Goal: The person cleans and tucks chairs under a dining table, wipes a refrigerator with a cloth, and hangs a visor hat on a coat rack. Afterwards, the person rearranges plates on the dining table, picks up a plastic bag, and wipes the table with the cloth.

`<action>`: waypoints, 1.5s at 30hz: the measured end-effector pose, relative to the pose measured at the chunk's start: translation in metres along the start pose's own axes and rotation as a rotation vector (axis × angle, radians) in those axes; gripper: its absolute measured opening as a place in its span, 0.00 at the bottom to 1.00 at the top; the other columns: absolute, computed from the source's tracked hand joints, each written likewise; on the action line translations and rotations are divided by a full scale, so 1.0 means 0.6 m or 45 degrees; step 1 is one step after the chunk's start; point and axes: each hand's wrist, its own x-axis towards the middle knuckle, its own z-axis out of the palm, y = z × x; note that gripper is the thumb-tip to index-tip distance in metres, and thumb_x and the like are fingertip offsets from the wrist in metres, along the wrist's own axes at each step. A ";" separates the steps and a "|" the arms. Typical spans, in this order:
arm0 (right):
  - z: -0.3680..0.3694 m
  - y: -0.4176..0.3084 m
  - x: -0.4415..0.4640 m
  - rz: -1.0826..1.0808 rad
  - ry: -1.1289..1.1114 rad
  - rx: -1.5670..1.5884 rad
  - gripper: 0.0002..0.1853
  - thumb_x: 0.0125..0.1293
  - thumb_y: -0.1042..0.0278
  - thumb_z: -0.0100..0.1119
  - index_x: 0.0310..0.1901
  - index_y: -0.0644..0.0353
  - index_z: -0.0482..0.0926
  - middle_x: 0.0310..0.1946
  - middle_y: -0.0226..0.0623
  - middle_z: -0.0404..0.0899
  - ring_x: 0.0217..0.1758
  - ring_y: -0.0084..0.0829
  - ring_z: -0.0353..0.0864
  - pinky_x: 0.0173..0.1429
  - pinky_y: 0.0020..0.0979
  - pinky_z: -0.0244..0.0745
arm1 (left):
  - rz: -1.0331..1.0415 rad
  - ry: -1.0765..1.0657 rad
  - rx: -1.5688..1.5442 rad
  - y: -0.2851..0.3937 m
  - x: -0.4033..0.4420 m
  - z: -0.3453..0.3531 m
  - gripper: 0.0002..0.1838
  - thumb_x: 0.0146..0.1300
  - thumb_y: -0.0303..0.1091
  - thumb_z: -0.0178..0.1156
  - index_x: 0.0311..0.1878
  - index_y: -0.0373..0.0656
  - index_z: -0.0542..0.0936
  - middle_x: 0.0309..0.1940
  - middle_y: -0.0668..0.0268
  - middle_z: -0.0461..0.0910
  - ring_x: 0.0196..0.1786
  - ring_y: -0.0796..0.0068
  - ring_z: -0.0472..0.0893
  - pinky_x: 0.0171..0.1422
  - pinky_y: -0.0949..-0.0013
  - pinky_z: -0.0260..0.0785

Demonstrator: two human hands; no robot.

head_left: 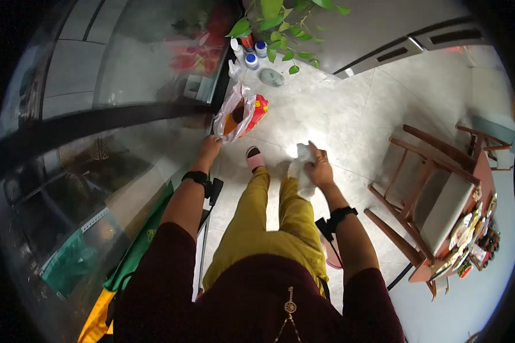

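Observation:
My left hand [210,150] is closed at the near rim of a plastic bag [228,114], beside the dark frame of a glass door. Its fingertips seem to pinch the bag's edge. The bag is translucent white with a red and yellow part, and gapes open with something orange-brown inside. Over the floor to the right, my right hand [319,169] grips a crumpled white cloth or tissue [304,186], which hangs down in front of my trouser leg. Both wrists wear black straps.
Several bottles with white bodies or blue caps [252,60] stand behind the bag, near a grey-green disc [271,77] and a trailing plant [280,34]. A glass door [149,114] lines the left. Wooden chairs [435,200] and a cluttered table [486,183] occupy the right.

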 end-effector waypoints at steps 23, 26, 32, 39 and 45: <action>0.166 0.117 0.097 -0.013 -0.353 0.335 0.21 0.51 0.76 0.46 0.48 0.57 0.78 0.56 0.49 0.67 0.60 0.49 0.67 0.64 0.39 0.63 | -0.306 0.010 -0.029 -0.127 0.224 0.179 0.23 0.57 0.42 0.53 0.53 0.38 0.68 0.46 0.43 0.75 0.52 0.41 0.72 0.55 0.50 0.65; 0.159 0.113 0.091 -0.029 -0.357 0.382 0.21 0.52 0.71 0.47 0.49 0.61 0.77 0.53 0.51 0.69 0.59 0.48 0.67 0.63 0.38 0.63 | -0.191 0.119 0.026 -0.071 0.183 0.158 0.21 0.58 0.42 0.52 0.51 0.39 0.69 0.43 0.43 0.76 0.49 0.40 0.74 0.52 0.48 0.66; 0.110 0.062 0.073 0.387 -0.375 0.586 0.25 0.62 0.51 0.47 0.44 0.71 0.76 0.38 0.52 0.77 0.48 0.47 0.76 0.53 0.38 0.69 | -0.194 0.162 -0.137 0.025 0.116 0.109 0.21 0.59 0.42 0.52 0.52 0.40 0.70 0.44 0.43 0.76 0.48 0.39 0.73 0.50 0.47 0.65; 0.022 -0.010 0.063 0.427 -0.515 -0.042 0.44 0.60 0.26 0.33 0.29 0.69 0.80 0.29 0.51 0.80 0.39 0.46 0.80 0.46 0.40 0.72 | -0.174 0.084 -0.649 0.152 -0.024 0.018 0.13 0.56 0.32 0.58 0.43 0.36 0.73 0.34 0.58 0.76 0.36 0.66 0.75 0.44 0.64 0.67; -0.033 -0.046 0.030 0.175 -0.381 -0.455 0.22 0.65 0.35 0.36 0.51 0.30 0.75 0.34 0.46 0.80 0.39 0.49 0.79 0.47 0.41 0.76 | 0.094 -0.054 -0.434 0.275 -0.111 -0.061 0.13 0.57 0.31 0.57 0.44 0.36 0.73 0.33 0.65 0.75 0.37 0.76 0.73 0.42 0.70 0.66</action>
